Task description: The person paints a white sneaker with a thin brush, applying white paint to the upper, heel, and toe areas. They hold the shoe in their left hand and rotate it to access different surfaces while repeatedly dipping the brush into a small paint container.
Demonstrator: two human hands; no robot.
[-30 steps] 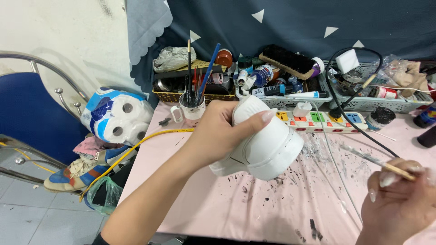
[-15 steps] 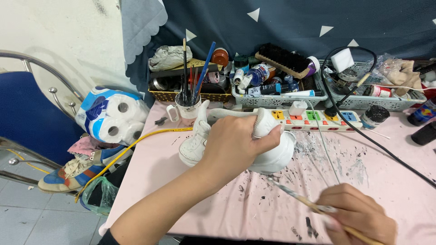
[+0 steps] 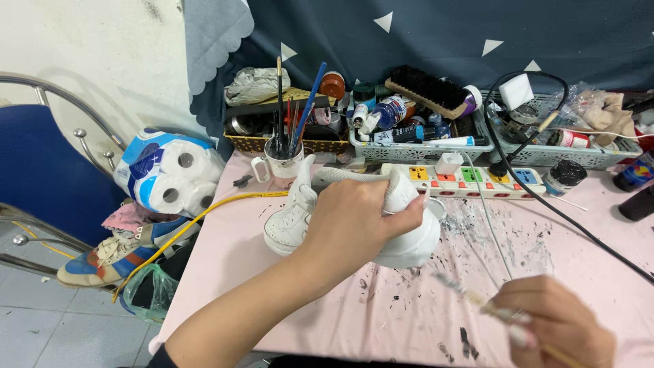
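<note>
My left hand (image 3: 357, 221) grips a white sneaker (image 3: 300, 211) from above, holding it on its side just over the pink paint-spattered table (image 3: 231, 252). The shoe's toe points left and its heel sits under my fingers. Down at the lower right, my right hand (image 3: 555, 324) is closed around a thin paintbrush (image 3: 463, 293) whose bristle tip points up-left toward the shoe, a short way from it.
A mug of brushes (image 3: 283, 160) stands behind the shoe. Trays of paint bottles (image 3: 409, 129), a power strip (image 3: 470, 180) with black cable, and a small jar (image 3: 564, 176) line the back. Toilet-roll pack (image 3: 167, 174) and a blue chair (image 3: 41, 170) sit left of the table.
My left hand has turned the sneaker over and lowered it toward the table. My right hand with the paintbrush has shifted left and down along the front edge.
</note>
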